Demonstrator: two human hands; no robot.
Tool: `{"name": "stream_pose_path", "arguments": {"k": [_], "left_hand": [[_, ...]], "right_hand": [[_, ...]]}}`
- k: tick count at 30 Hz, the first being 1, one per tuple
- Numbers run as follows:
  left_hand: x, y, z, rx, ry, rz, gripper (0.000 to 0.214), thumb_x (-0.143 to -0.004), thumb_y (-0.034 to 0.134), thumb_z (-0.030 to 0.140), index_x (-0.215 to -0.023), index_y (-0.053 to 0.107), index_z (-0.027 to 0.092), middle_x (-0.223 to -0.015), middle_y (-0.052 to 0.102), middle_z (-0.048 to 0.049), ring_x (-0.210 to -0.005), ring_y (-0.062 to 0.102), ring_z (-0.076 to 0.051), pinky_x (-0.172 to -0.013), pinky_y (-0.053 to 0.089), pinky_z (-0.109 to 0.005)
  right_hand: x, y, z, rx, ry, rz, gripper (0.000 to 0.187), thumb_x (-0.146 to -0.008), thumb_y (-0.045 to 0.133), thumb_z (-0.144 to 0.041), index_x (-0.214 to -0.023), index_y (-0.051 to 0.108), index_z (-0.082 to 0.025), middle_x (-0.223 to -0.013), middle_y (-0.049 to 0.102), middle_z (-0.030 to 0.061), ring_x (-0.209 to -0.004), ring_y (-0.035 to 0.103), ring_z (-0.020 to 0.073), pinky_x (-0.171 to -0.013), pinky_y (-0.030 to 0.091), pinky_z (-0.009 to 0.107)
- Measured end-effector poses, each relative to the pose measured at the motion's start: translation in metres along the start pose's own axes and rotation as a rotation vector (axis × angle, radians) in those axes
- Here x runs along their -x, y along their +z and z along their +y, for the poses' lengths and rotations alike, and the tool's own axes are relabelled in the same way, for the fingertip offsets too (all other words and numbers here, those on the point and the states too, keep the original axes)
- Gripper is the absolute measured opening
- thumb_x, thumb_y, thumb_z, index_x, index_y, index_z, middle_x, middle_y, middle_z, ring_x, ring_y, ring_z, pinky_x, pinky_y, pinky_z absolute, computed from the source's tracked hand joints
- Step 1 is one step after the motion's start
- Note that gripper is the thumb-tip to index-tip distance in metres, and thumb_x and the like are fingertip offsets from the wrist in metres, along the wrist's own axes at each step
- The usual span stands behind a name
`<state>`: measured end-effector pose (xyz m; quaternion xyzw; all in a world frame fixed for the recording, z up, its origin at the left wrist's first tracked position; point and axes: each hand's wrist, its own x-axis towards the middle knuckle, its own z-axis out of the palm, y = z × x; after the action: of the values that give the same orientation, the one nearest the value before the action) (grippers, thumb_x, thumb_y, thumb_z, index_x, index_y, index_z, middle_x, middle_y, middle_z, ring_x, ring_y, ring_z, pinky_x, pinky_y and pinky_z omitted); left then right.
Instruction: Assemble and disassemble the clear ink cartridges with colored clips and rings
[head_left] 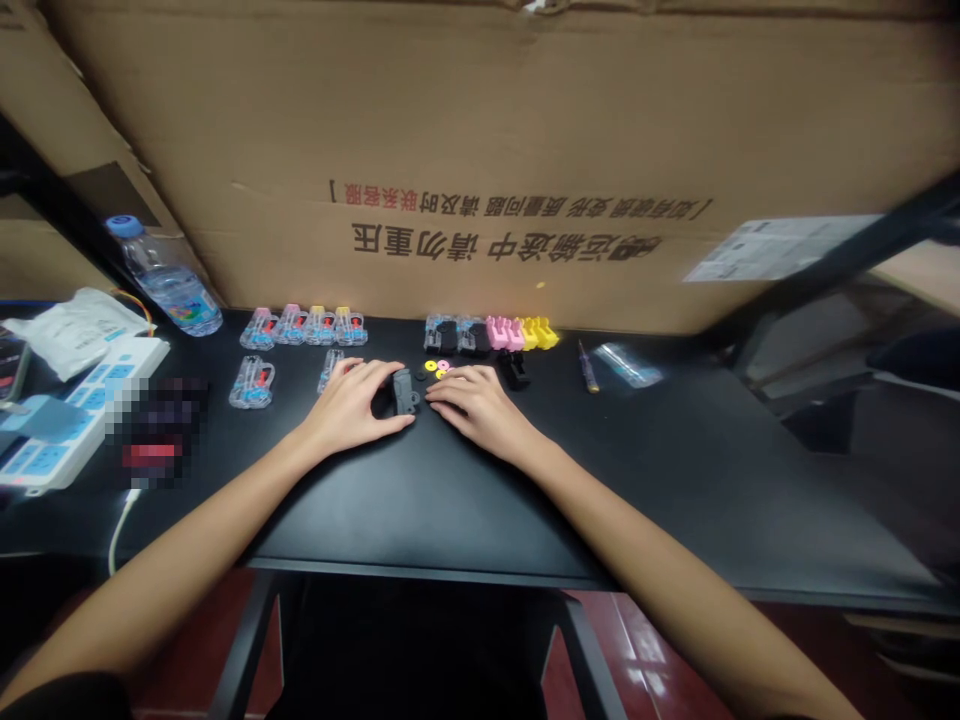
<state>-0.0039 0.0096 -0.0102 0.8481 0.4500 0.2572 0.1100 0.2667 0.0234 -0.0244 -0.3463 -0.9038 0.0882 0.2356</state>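
My left hand (352, 405) rests on the black table, its thumb and fingers closed on the two ends of a dark grey plastic casing (405, 393). To the right, my right hand (484, 408) lies palm down with fingers stretched out and apart from the casing; nothing shows in it. Small yellow and pink discs (431, 366) lie just beyond its fingertips, some partly covered by the hand. A small dark disc (421, 376) sits between the two hands. Behind my left hand, a clear plastic casing (330, 366) is partly hidden. A black plastic part (514, 369) lies beyond my right hand.
Clear casings with coloured parts (322, 325) line the back left; another (252, 382) lies nearer. Clear-and-black pieces (471, 336), pink parts (505, 332) and yellow parts (537, 333) stand behind. A screwdriver (588, 368), plastic bag (628, 365), bottle (176, 285) and power strip (90, 405) flank them.
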Motion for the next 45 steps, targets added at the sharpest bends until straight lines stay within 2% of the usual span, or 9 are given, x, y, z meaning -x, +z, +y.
{"name": "stream_pose_path", "arguments": {"k": [8, 11, 16, 22, 26, 30, 36, 40, 45], "left_hand": [[0.000, -0.001, 0.000, -0.013, -0.005, -0.007, 0.066, -0.089, 0.081, 0.052, -0.145, 0.058, 0.023, -0.131, 0.075, -0.0099, -0.117, 0.072, -0.031, -0.120, 0.038, -0.053], [0.000, -0.001, 0.000, -0.010, -0.006, -0.006, 0.065, -0.090, 0.080, 0.052, -0.145, 0.058, 0.024, -0.133, 0.075, -0.0099, -0.119, 0.072, -0.031, -0.121, 0.038, -0.053], [0.001, 0.003, 0.002, -0.001, 0.010, -0.028, 0.067, -0.090, 0.080, 0.051, -0.147, 0.057, 0.025, -0.138, 0.074, -0.0098, -0.122, 0.071, -0.031, -0.124, 0.035, -0.054], [0.001, 0.007, 0.004, 0.020, 0.034, -0.047, 0.065, -0.090, 0.080, 0.050, -0.145, 0.058, 0.024, -0.146, 0.070, -0.0106, -0.124, 0.071, -0.031, -0.126, 0.034, -0.055], [0.001, 0.006, 0.006, 0.027, 0.053, -0.054, 0.064, -0.089, 0.081, 0.048, -0.143, 0.058, 0.024, -0.146, 0.070, -0.0105, -0.124, 0.071, -0.031, -0.126, 0.033, -0.055], [0.001, 0.005, 0.006, 0.030, 0.064, -0.054, 0.064, -0.088, 0.081, 0.050, -0.142, 0.058, 0.024, -0.145, 0.071, -0.0099, -0.124, 0.071, -0.031, -0.126, 0.033, -0.056], [0.001, 0.006, 0.005, 0.046, 0.053, -0.052, 0.064, -0.087, 0.082, 0.049, -0.142, 0.058, 0.024, -0.143, 0.072, -0.0099, -0.123, 0.071, -0.031, -0.125, 0.034, -0.055], [0.001, 0.007, 0.005, 0.042, 0.041, -0.052, 0.064, -0.088, 0.082, 0.050, -0.141, 0.058, 0.024, -0.143, 0.072, -0.0090, -0.123, 0.071, -0.030, -0.126, 0.034, -0.054], [0.001, 0.006, 0.003, 0.040, 0.031, -0.061, 0.065, -0.087, 0.083, 0.051, -0.140, 0.058, 0.023, -0.143, 0.072, -0.0097, -0.124, 0.071, -0.031, -0.125, 0.034, -0.054]], "right_hand": [[-0.002, -0.001, -0.006, -0.052, -0.012, 0.016, 0.029, -0.109, 0.053, -0.023, -0.119, 0.080, -0.021, -0.108, 0.083, 0.0137, -0.107, 0.071, 0.0312, -0.096, 0.051, 0.049], [-0.002, 0.002, -0.011, -0.212, 0.056, 0.092, 0.027, -0.106, 0.057, -0.024, -0.116, 0.081, -0.026, -0.108, 0.083, 0.0093, -0.103, 0.074, 0.0292, -0.099, 0.054, 0.050], [-0.004, 0.003, -0.025, -0.489, 0.220, 0.213, 0.022, -0.102, 0.063, -0.032, -0.110, 0.082, -0.027, -0.106, 0.082, 0.0073, -0.094, 0.075, 0.0257, -0.089, 0.060, 0.043], [-0.007, 0.008, -0.027, -0.608, 0.255, 0.177, 0.020, -0.098, 0.071, -0.040, -0.106, 0.083, -0.026, -0.099, 0.078, 0.0083, -0.090, 0.072, 0.0248, -0.085, 0.062, 0.043], [-0.006, 0.012, -0.022, -0.683, 0.279, 0.132, 0.021, -0.097, 0.072, -0.041, -0.105, 0.083, -0.025, -0.107, 0.079, 0.0095, -0.097, 0.073, 0.0254, -0.089, 0.062, 0.044], [-0.007, 0.012, -0.020, -0.815, 0.331, 0.048, 0.020, -0.094, 0.075, -0.041, -0.104, 0.082, -0.026, -0.111, 0.080, 0.0079, -0.094, 0.075, 0.0240, -0.091, 0.062, 0.044], [-0.009, 0.012, -0.021, -0.806, 0.321, 0.043, 0.022, -0.093, 0.076, -0.043, -0.100, 0.084, -0.024, -0.105, 0.079, 0.0078, -0.096, 0.074, 0.0238, -0.090, 0.061, 0.042], [-0.008, 0.015, -0.020, -0.877, 0.390, 0.039, 0.032, -0.090, 0.079, -0.046, -0.110, 0.079, -0.022, -0.097, 0.078, 0.0060, -0.082, 0.070, 0.0201, -0.083, 0.061, 0.039], [-0.007, 0.014, -0.019, -0.903, 0.427, 0.014, 0.033, -0.087, 0.082, -0.051, -0.098, 0.074, -0.021, -0.087, 0.072, 0.0032, -0.078, 0.067, 0.0191, -0.080, 0.059, 0.038]]}}
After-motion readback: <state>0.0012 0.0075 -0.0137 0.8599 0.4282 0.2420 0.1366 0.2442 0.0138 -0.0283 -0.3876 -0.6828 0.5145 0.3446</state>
